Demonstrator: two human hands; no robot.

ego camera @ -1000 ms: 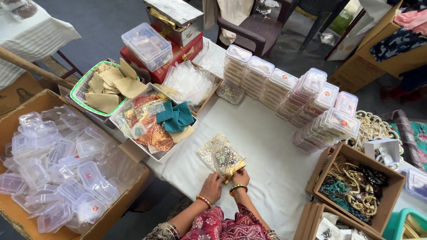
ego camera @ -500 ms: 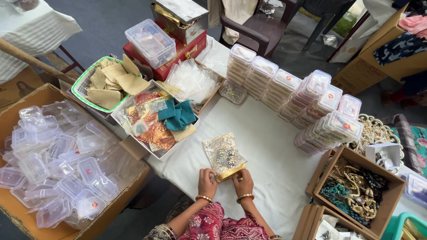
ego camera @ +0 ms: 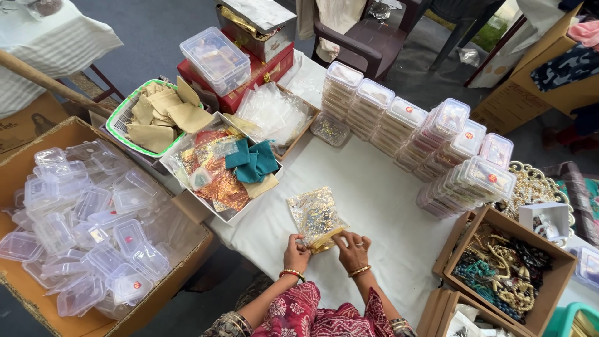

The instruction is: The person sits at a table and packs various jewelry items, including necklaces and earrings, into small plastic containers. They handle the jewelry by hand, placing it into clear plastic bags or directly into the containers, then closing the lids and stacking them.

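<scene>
Both hands' fingers (ego camera: 340, 238) pinch the clear pouch (ego camera: 316, 216).

Left hand (ego camera: 296, 253), right hand (ego camera: 353, 248) pinching.

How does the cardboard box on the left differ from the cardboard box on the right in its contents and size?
The large brown cardboard box on the left is filled with empty clear plastic containers, while the smaller brown cardboard box on the right holds beaded jewellery in gold, teal and dark colours. The left box stands beside the white-covered table; the right one sits at its edge. Both are open-topped.
</scene>
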